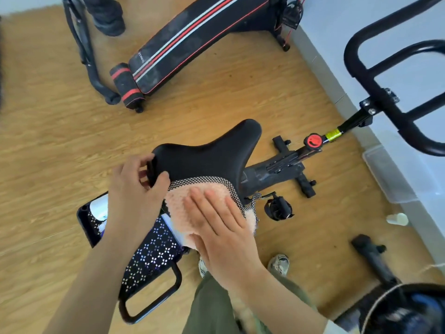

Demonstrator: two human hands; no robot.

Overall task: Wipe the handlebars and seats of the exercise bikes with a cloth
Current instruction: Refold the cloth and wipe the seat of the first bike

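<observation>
Seen from above: a person stands behind an exercise bike on a wood floor, both hands on its black seat. The seat's narrow nose points away from them, twd the top of the view.

The left hand grips the seat's wide rear edge at its left corner, w/ the thumb on top and the fingers curled round the rim. The right hand lies flat, fingers straight and close together, pressing down on a cloth.

The cloth is fluffy pink w/ a black-and-white checked border. It covers the rear right part of the seat, under the right palm and just beside the left thumb, and its far side hangs over the seat's right edge. The front half of the seat is bare.

Beyond the seat the bike's frame runs up and right past a red knob to the black handlebars at the top right, well apart from both hands. A pedal sits right of the cloth.

Below the seat, btwn the forearms, is a black pad w/ a white diamond pattern; can't tell what it belongs to. The person's olive trousers and a pale shoe show at the bottom.

At the top lies a black sit-up bench w/ red and white stripes. A clear plastic box sits by the wall on the right.
</observation>
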